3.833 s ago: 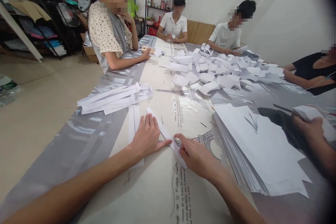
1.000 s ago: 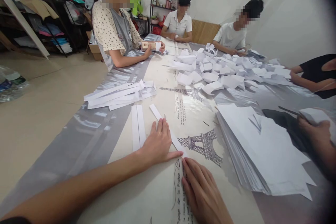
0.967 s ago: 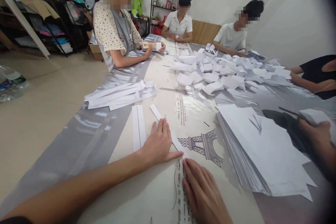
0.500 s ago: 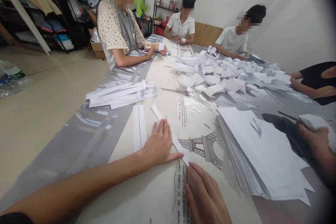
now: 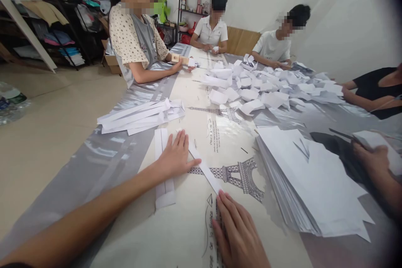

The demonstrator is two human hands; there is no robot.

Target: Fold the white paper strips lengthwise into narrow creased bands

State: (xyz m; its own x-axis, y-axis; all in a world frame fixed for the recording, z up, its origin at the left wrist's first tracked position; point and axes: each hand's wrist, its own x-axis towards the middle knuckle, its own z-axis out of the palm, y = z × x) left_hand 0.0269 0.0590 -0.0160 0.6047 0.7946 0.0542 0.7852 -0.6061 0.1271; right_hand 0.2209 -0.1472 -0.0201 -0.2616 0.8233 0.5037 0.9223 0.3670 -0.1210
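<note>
1. The surface (image 5: 141, 234) was a table under a grey cloth with a cream middle panel printed with towers and lettering.
2. A narrow white paper strip (image 5: 209, 176) lay slantwise on that panel, toward the surface's near edge, its upper part hidden under the left hand.
3. The left hand (image 5: 176, 155) lay palm down and spread flat, thumb stretched wide of the fingers; its fingers covered the far part of the strip.
4. The right hand (image 5: 237, 228), nearer the near edge, had its fingers extended side by side, tips at the strip's near end, thumb standing apart from them.
5. Beneath the left wrist ran a wider paper piece (image 5: 166, 197), with a dark line along its length.
6. A bundle of white strips (image 5: 141, 117) lay farther off, beside the surface's left edge.
7. A stack of white sheets (image 5: 307, 176) sat right of the right hand, well apart from the left edge.
8. Folded white papers (image 5: 273, 88) were heaped toward the far edge.
9. Beyond the left edge, a person with spotted sleeves (image 5: 127, 46) held a pale block (image 5: 179, 59).
</note>
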